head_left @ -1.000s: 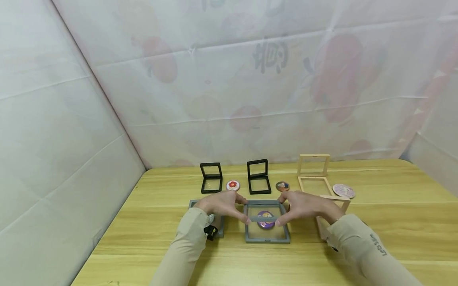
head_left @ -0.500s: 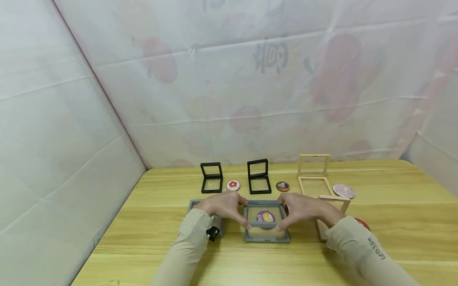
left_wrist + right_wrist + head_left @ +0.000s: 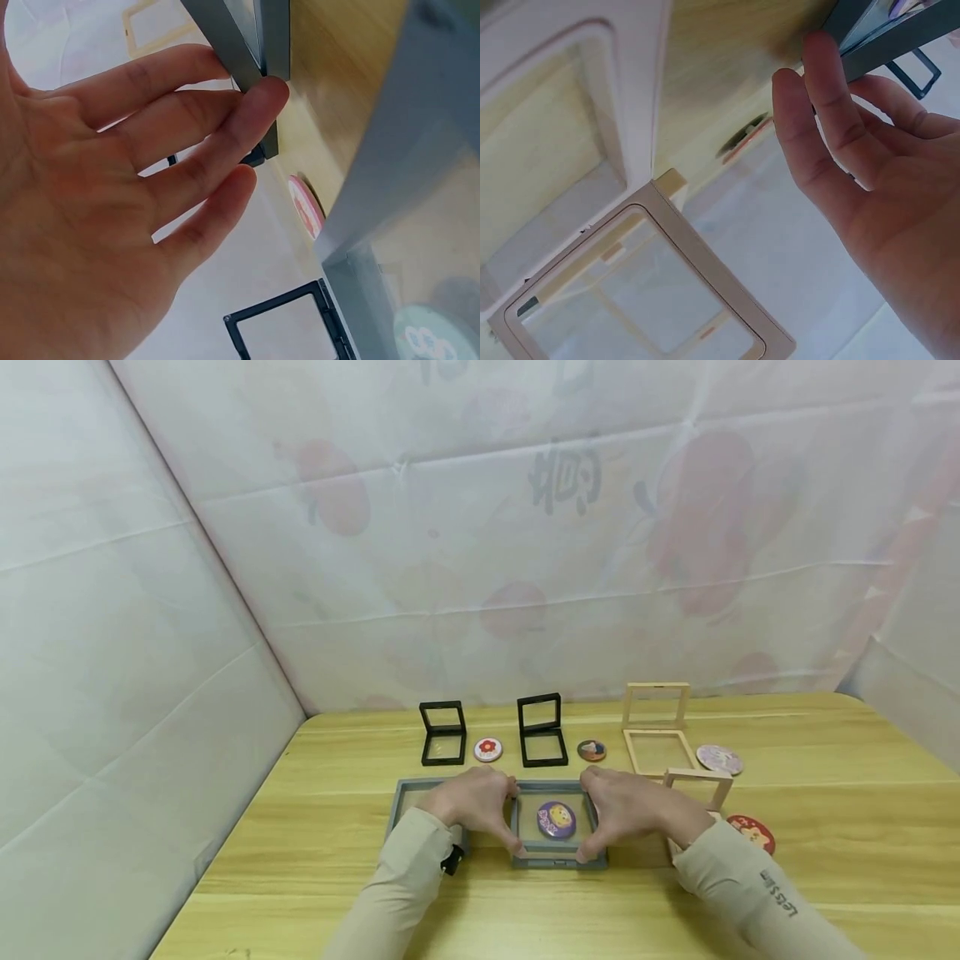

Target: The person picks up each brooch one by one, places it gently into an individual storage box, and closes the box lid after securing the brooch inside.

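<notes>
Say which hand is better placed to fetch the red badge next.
Right, probably: the right hand holds the middle grey frame on the side nearer the red badge; the left hand holds its opposite side. The right must let go first.

Left hand (image 3: pixel 472 800) opposite right hand (image 3: pixel 628 806), thumbs (image 3: pixel 512 841) spread, fingers (image 3: pixel 196 176) apparently half-bent

Two black frames (image 3: pixel 445 732) open on the table (image 3: pixel 337 827), flower badge (image 3: pixel 488 749) between. Tan frame (image 3: pixel 654 727) also open, lilac badge (image 3: pixel 720 760) beside it.
</notes>
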Motion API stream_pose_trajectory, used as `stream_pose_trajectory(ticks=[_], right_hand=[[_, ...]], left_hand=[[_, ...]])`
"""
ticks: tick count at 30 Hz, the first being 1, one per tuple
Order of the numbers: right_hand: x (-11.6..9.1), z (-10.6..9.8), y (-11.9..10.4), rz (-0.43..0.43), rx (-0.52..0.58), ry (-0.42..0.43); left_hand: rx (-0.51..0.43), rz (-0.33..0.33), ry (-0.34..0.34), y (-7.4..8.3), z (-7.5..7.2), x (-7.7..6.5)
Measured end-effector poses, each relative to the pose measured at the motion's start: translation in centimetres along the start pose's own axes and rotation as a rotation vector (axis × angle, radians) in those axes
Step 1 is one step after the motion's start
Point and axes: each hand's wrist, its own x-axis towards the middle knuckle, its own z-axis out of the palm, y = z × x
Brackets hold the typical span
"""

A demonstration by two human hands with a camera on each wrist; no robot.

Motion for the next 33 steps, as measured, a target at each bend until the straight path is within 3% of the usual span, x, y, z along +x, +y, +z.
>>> stream_pose_trajectory(ticks=[23, 33], right_hand=[[-0.2, 1.7, -0.3, -0.06, -0.128, 0.096], [-0.4, 1.8, -0.2, -0.041, -0.077, 0.096]], left_hand=[[0.225, 0.006, 0.087, 1.3, 1.2, -0.3], [0.26, 0.01, 0.112, 1.6, 1.3, -0.4]])
